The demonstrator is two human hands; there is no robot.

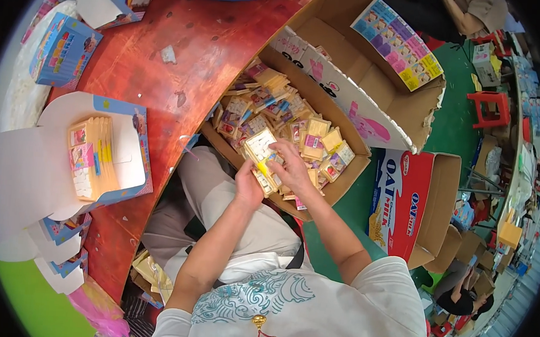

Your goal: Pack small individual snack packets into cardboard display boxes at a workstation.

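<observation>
Above my lap, my left hand is wrapped round the lower side of a small stack of flat, cream-coloured plastic packs with white pieces showing on the top one and a yellow strip across it. My right hand grips the stack from the other side, its fingers bent over the upper face. How many packs are stacked is hidden by my fingers. Just beyond and beneath both hands, an open cardboard carton holds a jumbled heap of similar packs with pink, purple and yellow labels.
On the red table at left, an open display box holds a row of upright packs. Another blue box stands behind it. A larger carton holds a colourful printed sheet; a red carton stands right.
</observation>
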